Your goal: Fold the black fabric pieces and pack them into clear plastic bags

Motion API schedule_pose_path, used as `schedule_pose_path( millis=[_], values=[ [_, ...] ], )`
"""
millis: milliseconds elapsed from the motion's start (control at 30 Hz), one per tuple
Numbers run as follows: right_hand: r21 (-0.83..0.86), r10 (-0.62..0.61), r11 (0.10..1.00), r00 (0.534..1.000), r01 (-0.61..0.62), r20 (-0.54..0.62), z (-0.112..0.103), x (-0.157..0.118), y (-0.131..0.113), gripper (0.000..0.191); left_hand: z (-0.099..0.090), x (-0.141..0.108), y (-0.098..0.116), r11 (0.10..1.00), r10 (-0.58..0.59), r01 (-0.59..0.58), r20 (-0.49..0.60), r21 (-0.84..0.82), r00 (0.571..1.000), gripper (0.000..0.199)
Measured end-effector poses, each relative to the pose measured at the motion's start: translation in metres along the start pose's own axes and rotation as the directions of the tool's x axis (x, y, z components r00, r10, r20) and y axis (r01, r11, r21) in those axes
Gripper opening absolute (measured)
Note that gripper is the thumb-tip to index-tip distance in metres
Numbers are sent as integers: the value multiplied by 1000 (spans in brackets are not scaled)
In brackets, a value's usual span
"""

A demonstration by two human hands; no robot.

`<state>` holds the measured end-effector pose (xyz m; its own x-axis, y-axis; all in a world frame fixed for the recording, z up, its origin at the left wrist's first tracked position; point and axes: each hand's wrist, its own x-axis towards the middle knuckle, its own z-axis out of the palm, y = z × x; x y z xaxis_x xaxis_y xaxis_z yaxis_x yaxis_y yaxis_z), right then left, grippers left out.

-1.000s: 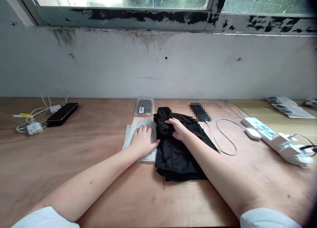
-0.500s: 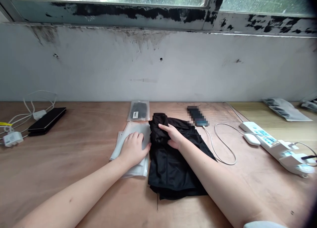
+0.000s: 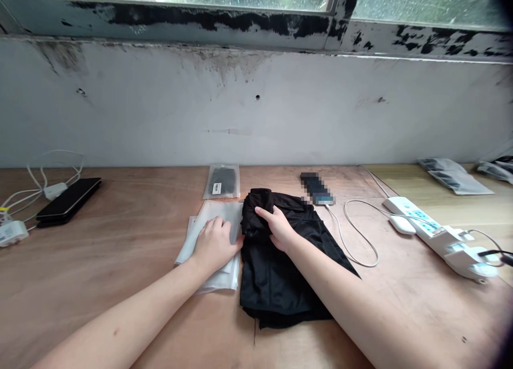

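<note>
Well, we see two bare hands at a wooden table (image 3: 100, 262). The left hand (image 3: 216, 244) lies flat, with its fingers spread a little, and it presses down on a see-through plastic bag (image 3: 218, 214). The bag is thin and milky, and more plastic seems to lie under it. The right hand (image 3: 278, 229) sits on a bunched-up fold of a black cloth (image 3: 276, 289). Its fingers curl a bit, but we cannot tell if they pinch the cloth or just rest on it.

The black cloth lies right beside the bag, along its right edge. It may be a piece of clothing, but we cannot tell what kind. It looks soft, light and a bit slippery, so we think it would flop and slide if lifted by one corner. The thick bunched part by the right hand looks like the best place to take hold. The bag looks slick too, so a flat hand on it is a good way to stop it from sliding.

Behind them lies a small packet with something black inside (image 3: 221, 182). To the right, a white cable (image 3: 356, 246) curves near a power strip (image 3: 412, 217).
</note>
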<state>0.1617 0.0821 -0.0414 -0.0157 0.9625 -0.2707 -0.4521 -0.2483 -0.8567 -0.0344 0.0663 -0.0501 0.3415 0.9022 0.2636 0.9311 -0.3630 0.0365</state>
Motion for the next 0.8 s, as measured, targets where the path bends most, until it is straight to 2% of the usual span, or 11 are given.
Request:
schedule_pose_path(
  millis=[100, 233, 333, 467, 600, 800],
  values=[
    [-43, -10, 999, 998, 7, -58, 0, -5, -1, 39, 1, 0, 1, 1000, 25, -25, -8, 2, 1000, 31],
    [-100, 59, 993, 995, -66, -77, 9, -4, -13, 30, 3, 0, 1, 999, 45, -45, -20, -20, 999, 25],
    [-85, 28, 996, 999, -24, 39, 20, 1, -20, 32, 2, 0, 1, 998, 40, -41, -17, -57, 999, 18],
    [2, -11, 1000, 978, 11, 206, 24, 12, -9, 42, -1, 1, -2, 990, 20, -24, -32, -139, 999, 14],
    [22, 61, 997, 966, -69, 250, 12, 19, 4, 41, 0, 4, -6, 980, 32, -45, -68, -196, 997, 11],
    [17, 100, 994, 943, -112, 319, 7, 19, 1, 42, 9, 8, -13, 962, 57, -78, -88, -263, 995, 9]
  ],
)
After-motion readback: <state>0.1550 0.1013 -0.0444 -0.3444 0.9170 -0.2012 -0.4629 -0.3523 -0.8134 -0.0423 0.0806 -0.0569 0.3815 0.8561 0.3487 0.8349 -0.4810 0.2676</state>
